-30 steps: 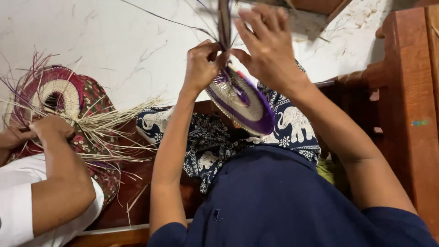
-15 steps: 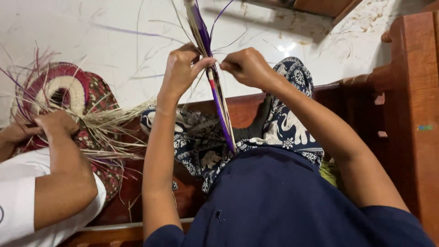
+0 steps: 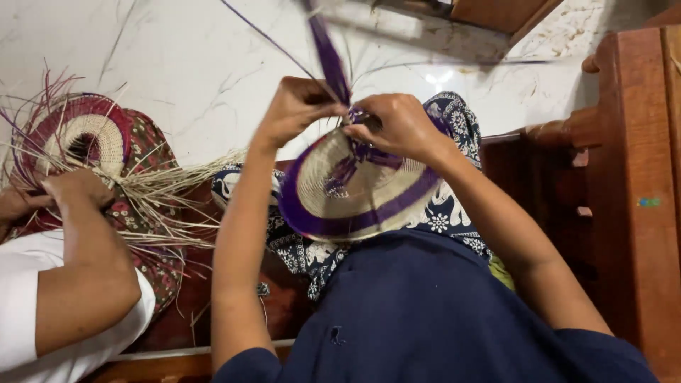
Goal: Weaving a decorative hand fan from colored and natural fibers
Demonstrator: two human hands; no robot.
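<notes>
Pinching purple strand point(image 3: 328, 53): left hand point(image 3: 294, 106) clenched | right hand point(image 3: 401, 124) grasping woven disc point(image 3: 355, 191) rim

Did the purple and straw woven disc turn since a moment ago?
Yes. The woven disc was edge-on half a second ago, a thin strip hanging down. Now its round striped face shows, in front of the patterned cloth, held by the left hand and right hand.

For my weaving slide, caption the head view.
Left hand and right hand grip purple strands over a purple-and-straw woven disc; another person's hand works a red one.
</notes>
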